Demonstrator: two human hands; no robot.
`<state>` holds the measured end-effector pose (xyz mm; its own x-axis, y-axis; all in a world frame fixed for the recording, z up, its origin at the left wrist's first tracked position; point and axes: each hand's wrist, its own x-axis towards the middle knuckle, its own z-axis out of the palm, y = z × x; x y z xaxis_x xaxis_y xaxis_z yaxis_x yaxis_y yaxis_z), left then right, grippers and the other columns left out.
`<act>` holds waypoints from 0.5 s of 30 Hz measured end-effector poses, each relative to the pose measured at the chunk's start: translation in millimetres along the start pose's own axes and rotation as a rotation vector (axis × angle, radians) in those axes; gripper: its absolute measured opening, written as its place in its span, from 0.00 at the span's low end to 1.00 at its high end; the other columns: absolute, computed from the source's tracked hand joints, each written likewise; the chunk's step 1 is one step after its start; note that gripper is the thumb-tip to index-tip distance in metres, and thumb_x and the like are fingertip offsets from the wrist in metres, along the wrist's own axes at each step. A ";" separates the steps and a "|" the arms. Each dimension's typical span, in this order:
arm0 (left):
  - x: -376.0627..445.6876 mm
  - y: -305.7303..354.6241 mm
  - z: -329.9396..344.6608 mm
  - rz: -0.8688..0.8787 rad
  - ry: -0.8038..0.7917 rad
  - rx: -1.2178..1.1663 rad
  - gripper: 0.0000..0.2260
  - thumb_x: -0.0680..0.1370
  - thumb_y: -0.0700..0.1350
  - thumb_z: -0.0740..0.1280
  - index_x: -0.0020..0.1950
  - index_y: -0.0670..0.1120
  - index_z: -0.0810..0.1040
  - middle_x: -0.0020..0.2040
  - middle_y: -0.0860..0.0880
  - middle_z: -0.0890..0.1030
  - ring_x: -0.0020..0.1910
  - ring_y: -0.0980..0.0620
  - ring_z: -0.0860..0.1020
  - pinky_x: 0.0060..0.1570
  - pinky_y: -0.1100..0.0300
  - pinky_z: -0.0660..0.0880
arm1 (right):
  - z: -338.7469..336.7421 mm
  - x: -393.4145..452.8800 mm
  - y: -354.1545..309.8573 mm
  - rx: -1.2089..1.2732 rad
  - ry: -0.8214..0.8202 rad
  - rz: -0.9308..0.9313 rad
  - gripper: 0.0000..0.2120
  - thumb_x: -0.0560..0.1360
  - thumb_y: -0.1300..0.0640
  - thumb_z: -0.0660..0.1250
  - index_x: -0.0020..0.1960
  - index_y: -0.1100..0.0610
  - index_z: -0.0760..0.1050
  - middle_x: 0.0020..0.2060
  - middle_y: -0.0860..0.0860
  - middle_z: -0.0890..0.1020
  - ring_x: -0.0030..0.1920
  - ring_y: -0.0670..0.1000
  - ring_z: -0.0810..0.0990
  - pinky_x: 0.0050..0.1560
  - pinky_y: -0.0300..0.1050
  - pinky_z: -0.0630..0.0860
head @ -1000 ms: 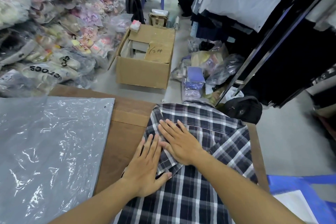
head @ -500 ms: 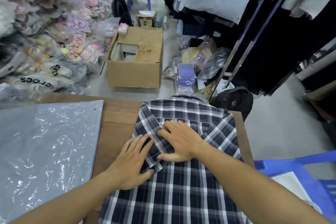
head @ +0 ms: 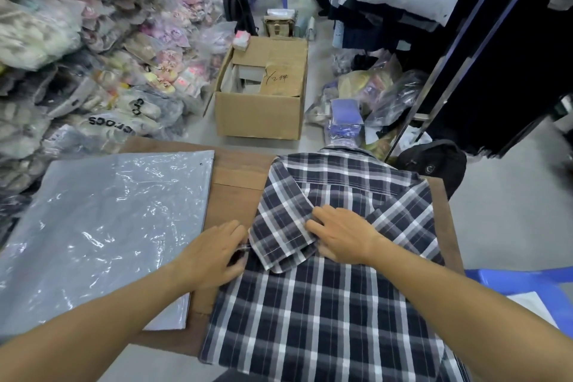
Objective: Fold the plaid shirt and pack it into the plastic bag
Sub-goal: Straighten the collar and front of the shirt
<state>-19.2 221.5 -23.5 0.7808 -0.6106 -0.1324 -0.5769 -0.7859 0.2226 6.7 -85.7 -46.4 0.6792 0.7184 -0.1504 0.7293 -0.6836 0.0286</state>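
A navy, grey and white plaid shirt (head: 325, 313) lies back-up on the right half of the brown wooden table (head: 237, 192), its collar at the far edge. Its left short sleeve (head: 283, 226) is folded inward over the back. My right hand (head: 342, 234) rests flat on the shirt beside that sleeve, fingers on its edge. My left hand (head: 214, 254) is at the shirt's left side edge, fingers curled on the fabric there. A flat grey plastic bag (head: 102, 226) lies on the table's left half, apart from the shirt.
A cardboard box (head: 260, 108) stands on the floor beyond the table. Bagged shoes (head: 77, 71) pile up at the left. Dark clothes hang on a rack (head: 483, 40) at the right. A black bag (head: 434, 164) and a blue plastic chair (head: 527, 282) sit by the table's right side. A person crouches far back.
My left hand has slid left off the folded sleeve to the shirt's side edge. My right hand has shifted slightly right and stays pressed on the shirt. The camera view has shifted.
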 end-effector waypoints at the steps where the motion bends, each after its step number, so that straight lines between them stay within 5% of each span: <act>1: 1.4 -0.5 0.1 -0.016 0.001 -0.025 0.12 0.75 0.48 0.66 0.44 0.53 0.61 0.40 0.55 0.67 0.36 0.54 0.67 0.36 0.61 0.64 | -0.8 -0.6 0.0 0.000 -0.010 -0.002 0.19 0.74 0.48 0.66 0.61 0.57 0.71 0.53 0.54 0.77 0.44 0.54 0.76 0.40 0.49 0.80; 8: 7.8 -4.6 9.8 -0.079 -0.031 -0.109 0.02 0.75 0.44 0.63 0.44 0.47 0.71 0.41 0.51 0.74 0.36 0.52 0.71 0.34 0.58 0.71 | 0.8 -3.8 -0.4 0.036 0.038 0.103 0.24 0.68 0.58 0.78 0.56 0.54 0.66 0.44 0.53 0.76 0.34 0.51 0.73 0.28 0.45 0.75; 15: 0.6 -10.8 9.8 -0.188 -0.003 -0.161 0.09 0.72 0.40 0.64 0.41 0.51 0.64 0.39 0.53 0.70 0.33 0.48 0.72 0.30 0.54 0.70 | 3.5 -9.9 10.1 -0.008 0.045 0.182 0.28 0.59 0.74 0.75 0.50 0.56 0.67 0.40 0.53 0.74 0.34 0.52 0.69 0.30 0.44 0.65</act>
<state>-14.9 228.7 -35.4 0.8696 -0.4561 -0.1892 -0.3759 -0.8600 0.3451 7.1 -100.2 -48.1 0.8026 0.5885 -0.0973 0.5950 -0.8015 0.0594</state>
